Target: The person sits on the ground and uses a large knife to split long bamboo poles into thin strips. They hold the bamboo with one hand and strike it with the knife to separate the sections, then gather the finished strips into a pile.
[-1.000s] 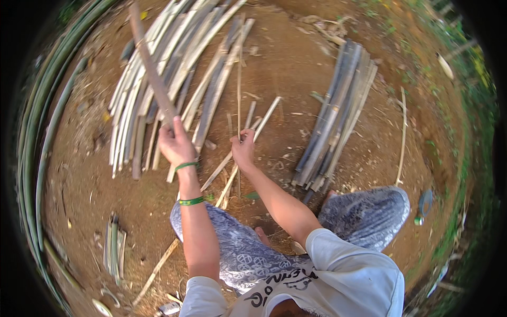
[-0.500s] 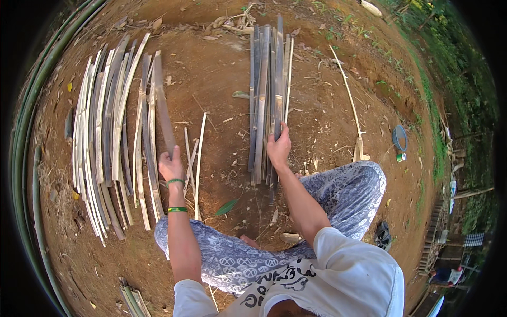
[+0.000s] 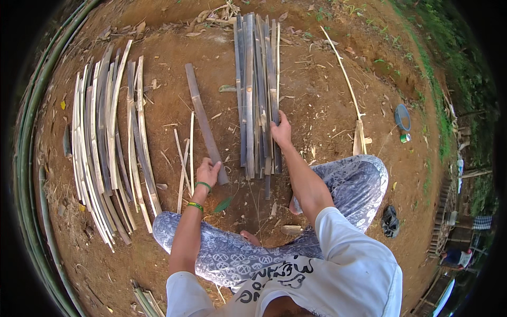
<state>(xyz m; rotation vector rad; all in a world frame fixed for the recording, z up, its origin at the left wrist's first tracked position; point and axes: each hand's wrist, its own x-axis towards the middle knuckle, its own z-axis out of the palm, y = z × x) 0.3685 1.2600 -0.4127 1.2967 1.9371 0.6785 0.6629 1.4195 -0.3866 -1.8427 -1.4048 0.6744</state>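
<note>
My left hand (image 3: 207, 173) grips the lower end of a dark, flat bamboo strip (image 3: 202, 116), which slants up and away over the soil. To its right lies a bundle of split bamboo strips (image 3: 248, 95), dark and tan, roughly parallel and pointing away from me. My right hand (image 3: 281, 130) is closed against the bundle's right edge, its fingers partly hidden by the strips. Left of my left hand, a few thin pale bamboo slivers (image 3: 191, 148) lie on the ground.
Many bamboo strips (image 3: 92, 142) are spread at the left. Long green poles (image 3: 26, 158) run along the far left. A thin stick (image 3: 343, 74), a blue basin (image 3: 402, 117), a green can (image 3: 405, 138) and a black plastic bag (image 3: 390, 222) lie to the right.
My left hand has moved right with its bamboo strip, away from the spread strips and closer to the bundle. My right hand stays at the bundle's right edge.
</note>
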